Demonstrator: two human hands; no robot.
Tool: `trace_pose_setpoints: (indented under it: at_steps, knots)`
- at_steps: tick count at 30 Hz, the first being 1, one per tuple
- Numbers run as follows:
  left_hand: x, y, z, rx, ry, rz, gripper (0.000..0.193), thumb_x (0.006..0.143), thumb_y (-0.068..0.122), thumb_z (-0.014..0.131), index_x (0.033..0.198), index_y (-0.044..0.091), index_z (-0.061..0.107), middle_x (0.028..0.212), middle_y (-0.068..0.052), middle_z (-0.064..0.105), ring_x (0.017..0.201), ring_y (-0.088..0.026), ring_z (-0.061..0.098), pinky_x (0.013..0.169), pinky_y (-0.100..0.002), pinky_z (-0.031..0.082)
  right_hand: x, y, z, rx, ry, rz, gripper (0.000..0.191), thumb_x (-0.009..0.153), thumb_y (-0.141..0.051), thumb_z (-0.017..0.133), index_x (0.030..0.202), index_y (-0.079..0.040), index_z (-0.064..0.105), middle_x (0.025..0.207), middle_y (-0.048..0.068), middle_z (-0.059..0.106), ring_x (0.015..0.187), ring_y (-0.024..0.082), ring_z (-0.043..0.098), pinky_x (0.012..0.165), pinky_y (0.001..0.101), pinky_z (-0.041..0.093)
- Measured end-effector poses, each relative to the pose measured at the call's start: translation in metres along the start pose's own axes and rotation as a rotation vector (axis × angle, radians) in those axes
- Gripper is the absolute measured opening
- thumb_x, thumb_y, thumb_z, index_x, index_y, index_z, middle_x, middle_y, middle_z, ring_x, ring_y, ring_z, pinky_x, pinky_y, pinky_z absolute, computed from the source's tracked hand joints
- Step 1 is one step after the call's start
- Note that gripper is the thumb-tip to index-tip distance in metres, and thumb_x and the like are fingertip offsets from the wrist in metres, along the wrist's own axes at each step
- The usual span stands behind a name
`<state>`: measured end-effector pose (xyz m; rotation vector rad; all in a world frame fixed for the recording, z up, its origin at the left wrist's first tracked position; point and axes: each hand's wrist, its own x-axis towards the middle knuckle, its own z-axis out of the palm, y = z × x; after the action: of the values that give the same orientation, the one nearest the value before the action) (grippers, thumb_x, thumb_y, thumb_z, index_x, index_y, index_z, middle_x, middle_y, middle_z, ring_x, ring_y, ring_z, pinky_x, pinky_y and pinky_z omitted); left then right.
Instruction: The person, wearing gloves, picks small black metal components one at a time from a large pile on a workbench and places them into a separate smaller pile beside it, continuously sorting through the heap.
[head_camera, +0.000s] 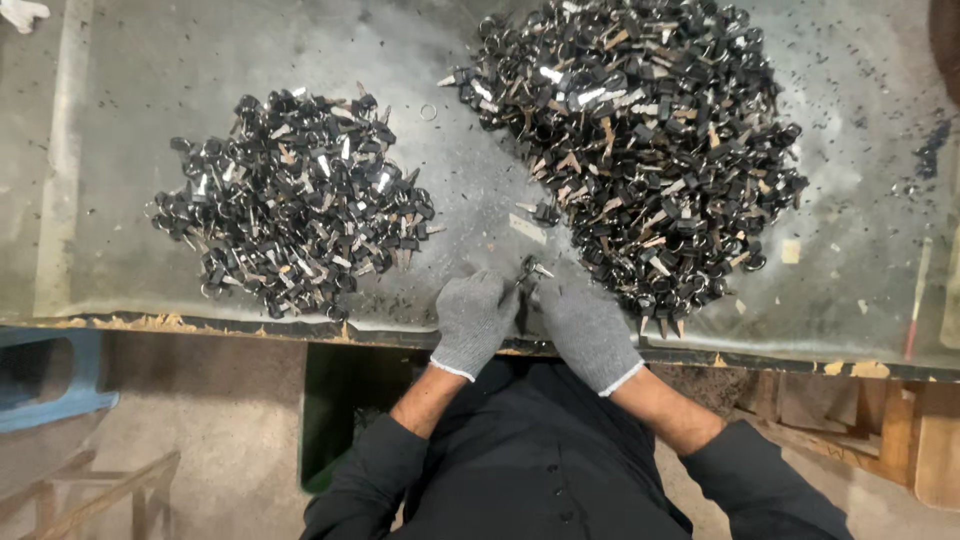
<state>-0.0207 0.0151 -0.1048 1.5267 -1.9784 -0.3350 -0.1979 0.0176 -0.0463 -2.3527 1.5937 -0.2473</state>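
Both my hands wear grey knit gloves and meet at the near edge of the grey table (200, 60). My left hand (474, 318) and my right hand (583, 325) pinch one small black-headed key (530, 270) between their fingertips. A large pile of black-headed keys (640, 140) lies just beyond my right hand. A smaller pile of the same keys (295, 200) sits to the left of my left hand, apart from it.
Loose keys (545, 212) and a small metal ring (428, 111) lie between the piles. Black specks litter the table at right. A blue stool (50, 385) stands below the table edge at left, and wooden pieces (920, 440) at lower right.
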Motion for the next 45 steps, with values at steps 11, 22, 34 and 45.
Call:
trace_pose_setpoints:
  at_steps: [11,22,34,45]
  knots:
    - [0.0,0.002,0.004,-0.043,0.064,0.094,0.013,0.081,0.014,0.076,0.076,0.013,0.064,0.069,-0.008,0.06,0.064,-0.032,0.062,0.06,-0.046,0.046,0.019,0.006,0.007,0.044,-0.128,0.153,0.033,0.098,-0.02,0.056,0.124,0.002,0.057,0.106,0.024,0.069,0.086,0.042,0.071,0.069,0.0501,0.059]
    - [0.068,0.008,-0.015,0.136,0.287,0.123,0.031,0.082,0.016,0.07,0.112,0.007,0.07,0.111,-0.012,0.071,0.097,-0.029,0.068,0.083,-0.044,0.054,0.013,0.01,-0.004,0.205,-0.227,0.173,0.046,0.096,-0.028,0.057,0.138,-0.008,0.053,0.119,0.023,0.066,0.097,0.04,0.071,0.079,0.0484,0.06]
    - [0.071,0.032,-0.011,-0.265,-0.389,-0.072,0.034,0.09,0.018,0.066,0.12,0.001,0.067,0.092,-0.017,0.072,0.086,-0.033,0.071,0.081,-0.044,0.055,-0.003,0.018,-0.014,0.213,-0.273,0.039,0.05,0.078,-0.021,0.068,0.123,0.0,0.06,0.121,0.025,0.063,0.111,0.042,0.064,0.096,0.0495,0.052]
    - [0.05,0.014,-0.015,-0.093,-0.288,-0.169,0.05,0.082,0.016,0.071,0.131,0.008,0.067,0.097,-0.014,0.074,0.091,-0.038,0.069,0.083,-0.051,0.05,0.005,0.015,0.002,0.031,-0.085,-0.006,0.03,0.098,-0.021,0.057,0.122,-0.004,0.062,0.108,0.022,0.065,0.088,0.037,0.072,0.065,0.0461,0.061]
